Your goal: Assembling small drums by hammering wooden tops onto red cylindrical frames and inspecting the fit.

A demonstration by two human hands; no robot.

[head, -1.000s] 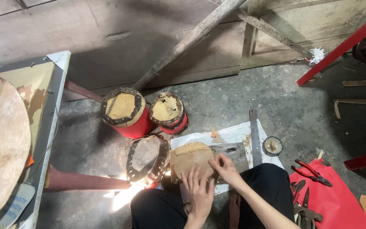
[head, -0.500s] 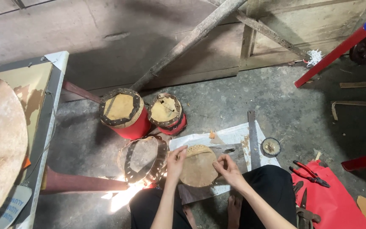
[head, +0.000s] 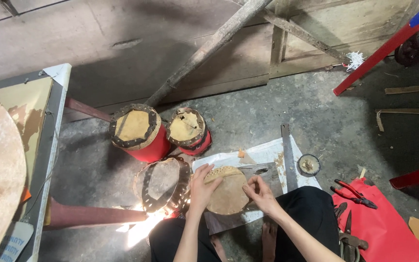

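A round tan hide disc [head: 228,191] with a row of small holes along its far rim lies on a dark board over a white sheet [head: 267,154]. My left hand [head: 201,188] presses on the disc's left edge, fingers spread over it. My right hand [head: 261,193] pinches the disc's right edge. Just left of my left hand leans a small drum [head: 161,183] with a studded rim.
Two red drums [head: 136,130] [head: 189,130] with hide tops stand further out. A hand saw [head: 288,156] and a small round tin [head: 309,164] lie to the right. Red-handled pliers [head: 352,193] rest on a red sheet. A table [head: 40,145] stands at left.
My left hand moved from the disc's near edge up to its left edge. The right hand slid to the right edge, and the whole disc now shows.
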